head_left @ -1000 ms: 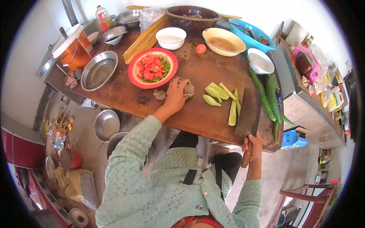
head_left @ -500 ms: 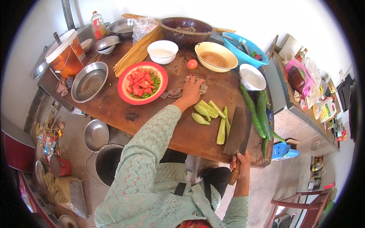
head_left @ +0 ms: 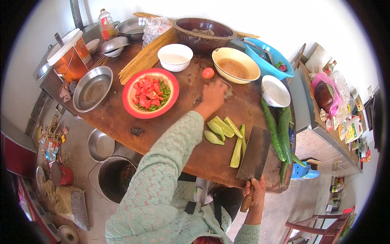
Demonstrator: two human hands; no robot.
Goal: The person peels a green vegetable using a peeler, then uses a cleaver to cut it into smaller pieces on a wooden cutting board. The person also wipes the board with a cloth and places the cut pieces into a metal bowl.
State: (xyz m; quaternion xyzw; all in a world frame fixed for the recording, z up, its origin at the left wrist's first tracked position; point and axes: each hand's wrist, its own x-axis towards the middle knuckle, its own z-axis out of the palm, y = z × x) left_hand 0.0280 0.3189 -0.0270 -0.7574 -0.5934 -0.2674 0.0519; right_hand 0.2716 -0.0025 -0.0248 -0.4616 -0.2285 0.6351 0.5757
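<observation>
My left hand (head_left: pixel 214 96), blurred by motion, presses a greyish rag (head_left: pixel 228 90) against the brown wooden tabletop (head_left: pixel 174 134), just in front of a small tomato (head_left: pixel 208 73). At the front edge, my right hand (head_left: pixel 256 191) is wrapped round the wooden handle of a cleaver (head_left: pixel 255 152). Its broad dark blade points away from me over the board. Left of the blade lie several pale green peeled cucumber pieces (head_left: pixel 222 127). On its other side are long whole cucumbers (head_left: pixel 283 134). A red-rimmed plate (head_left: pixel 174 101) holds chopped tomato (head_left: pixel 148 91) and green pieces.
Along the back stand a white bowl (head_left: pixel 175 57), a cream basin (head_left: pixel 233 75) with liquid, a brown crock (head_left: pixel 205 42) and a blue basin (head_left: pixel 266 63). Another white bowl (head_left: pixel 276 91) sits at right. Dry stalks (head_left: pixel 142 59), a metal basin (head_left: pixel 92 89) and an orange bucket (head_left: pixel 71 61) are at left.
My left hand has slid the rag away from me and to the right. The cleaver stays in my right hand, and the whole view has shifted slightly.
</observation>
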